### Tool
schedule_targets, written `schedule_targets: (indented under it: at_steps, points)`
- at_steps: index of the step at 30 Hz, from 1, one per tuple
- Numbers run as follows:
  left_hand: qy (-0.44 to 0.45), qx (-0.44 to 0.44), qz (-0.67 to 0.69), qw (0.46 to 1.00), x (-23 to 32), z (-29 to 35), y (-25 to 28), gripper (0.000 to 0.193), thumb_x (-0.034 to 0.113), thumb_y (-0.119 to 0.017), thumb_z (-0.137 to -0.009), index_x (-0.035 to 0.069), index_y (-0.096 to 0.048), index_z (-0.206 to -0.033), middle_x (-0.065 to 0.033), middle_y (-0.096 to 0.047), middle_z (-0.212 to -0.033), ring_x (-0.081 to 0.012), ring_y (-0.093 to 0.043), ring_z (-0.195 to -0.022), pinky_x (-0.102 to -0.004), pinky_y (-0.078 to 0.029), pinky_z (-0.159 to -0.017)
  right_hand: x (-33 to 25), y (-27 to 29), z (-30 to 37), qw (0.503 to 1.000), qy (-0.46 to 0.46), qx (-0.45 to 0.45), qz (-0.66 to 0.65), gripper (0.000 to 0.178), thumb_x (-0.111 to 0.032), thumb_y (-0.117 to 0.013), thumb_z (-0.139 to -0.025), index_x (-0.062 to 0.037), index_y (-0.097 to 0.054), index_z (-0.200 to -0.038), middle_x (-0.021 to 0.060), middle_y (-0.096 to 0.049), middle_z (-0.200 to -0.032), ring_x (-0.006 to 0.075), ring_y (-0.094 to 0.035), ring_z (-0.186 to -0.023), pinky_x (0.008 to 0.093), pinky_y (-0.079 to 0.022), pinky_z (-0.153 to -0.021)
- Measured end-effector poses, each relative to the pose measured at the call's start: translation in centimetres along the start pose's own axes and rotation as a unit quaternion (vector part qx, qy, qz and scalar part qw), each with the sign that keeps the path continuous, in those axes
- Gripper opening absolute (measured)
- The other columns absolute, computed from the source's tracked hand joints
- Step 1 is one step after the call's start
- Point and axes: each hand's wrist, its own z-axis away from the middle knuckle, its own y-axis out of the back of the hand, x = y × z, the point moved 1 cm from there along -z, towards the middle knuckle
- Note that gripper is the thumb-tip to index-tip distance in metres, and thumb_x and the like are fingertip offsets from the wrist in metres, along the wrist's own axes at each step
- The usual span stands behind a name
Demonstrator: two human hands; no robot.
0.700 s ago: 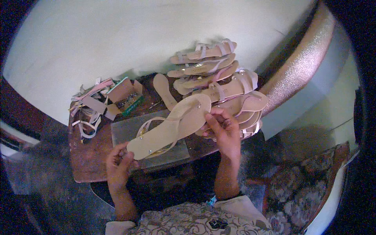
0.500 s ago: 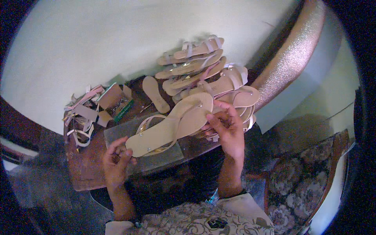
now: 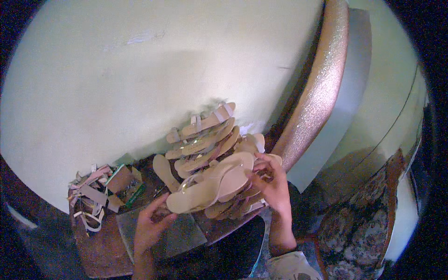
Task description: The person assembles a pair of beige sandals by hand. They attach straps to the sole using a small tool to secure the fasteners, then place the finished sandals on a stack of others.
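Note:
A beige sandal point(image 3: 193, 199) is held out in front of me between my two hands, with its narrow end to the left and its broad end to the right. The fingers of my left hand point(image 3: 153, 223) are closed on the narrow end. At the broad end my right hand point(image 3: 273, 179) grips the edge. Thin straps show along the sandal, though blur hides their detail. Right behind it rises a stack of sandals point(image 3: 205, 128) with pale straps, and the held one covers part of that pile. A loose beige sole point(image 3: 163, 170) lies left of the stack.
On the dark wooden table point(image 3: 100, 254) lies a grey slab point(image 3: 161, 235). Strap pieces point(image 3: 91, 191) heap up at the left beside an open cardboard box point(image 3: 123, 179). A glittery roll point(image 3: 322, 79) leans against the wall. A flower-patterned chair point(image 3: 357, 228) stands at the right.
The view has tilted up, so table and stack appear lower and more wall shows. The sandal has moved closer to the stack, still in both hands.

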Motion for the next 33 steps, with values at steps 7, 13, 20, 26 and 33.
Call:
schedule_targets:
  at_steps: [7,13,20,26,33]
  points:
    - [-0.107,-0.032,-0.125,0.986,-2.2,-13.0,-1.2,0.054,0.012,-0.073,-0.079,0.005,-0.053,-0.128,-0.0034,-0.062,-0.1,-0.0126,-0.058,-0.088,-0.0279,-0.048,-0.079,0.8,1.7,-10.3,0.998,-0.004,-0.004,0.069,0.042,-0.008,-0.072,-0.078,-0.0027,-0.055,-0.116,0.0042,-0.06,-0.083,0.0119,-0.057,-0.077,0.0251,-0.047,-0.07]
    - [-0.113,-0.068,-0.159,0.978,-2.5,-18.5,-5.0,0.049,0.017,-0.073,-0.079,0.005,-0.057,-0.124,-0.0049,-0.064,-0.097,-0.0132,-0.06,-0.084,-0.028,-0.048,-0.079,6.4,3.9,-14.8,0.992,-0.047,-0.007,0.118,0.041,-0.011,-0.07,-0.079,-0.0019,-0.055,-0.117,0.0068,-0.063,-0.084,0.0138,-0.059,-0.078,0.0275,-0.048,-0.07]
    - [-0.05,-0.069,-0.156,0.984,-3.6,-18.9,-5.1,0.043,0.018,-0.071,-0.083,0.006,-0.059,-0.122,-0.0049,-0.065,-0.097,-0.0116,-0.06,-0.086,-0.0269,-0.049,-0.079,10.0,3.8,-14.7,0.992,-0.058,-0.01,0.112,0.043,-0.013,-0.069,-0.08,-0.0008,-0.054,-0.118,0.0081,-0.064,-0.085,0.0141,-0.06,-0.077,0.028,-0.049,-0.068]
    - [-0.044,-0.11,-0.078,0.99,-6.6,-20.4,-3.6,0.04,0.014,-0.067,-0.086,0.005,-0.057,-0.123,-0.0045,-0.065,-0.097,-0.011,-0.06,-0.087,-0.0258,-0.049,-0.077,9.1,3.5,-14.7,0.993,-0.065,0.006,0.098,0.043,-0.015,-0.07,-0.08,-0.0001,-0.053,-0.117,0.0082,-0.064,-0.087,0.0132,-0.059,-0.075,0.0273,-0.049,-0.064]
    - [-0.029,-0.091,0.014,0.995,-6.8,-18.9,-1.8,0.034,0.015,-0.061,-0.09,0.004,-0.057,-0.122,-0.0056,-0.066,-0.1,-0.0111,-0.06,-0.087,-0.0265,-0.049,-0.077,5.5,3.7,-11.8,0.953,0.083,0.149,0.25,0.038,-0.012,-0.071,-0.079,-0.004,-0.056,-0.113,0.0057,-0.06,-0.087,0.0133,-0.055,-0.073,0.0273,-0.048,-0.066]
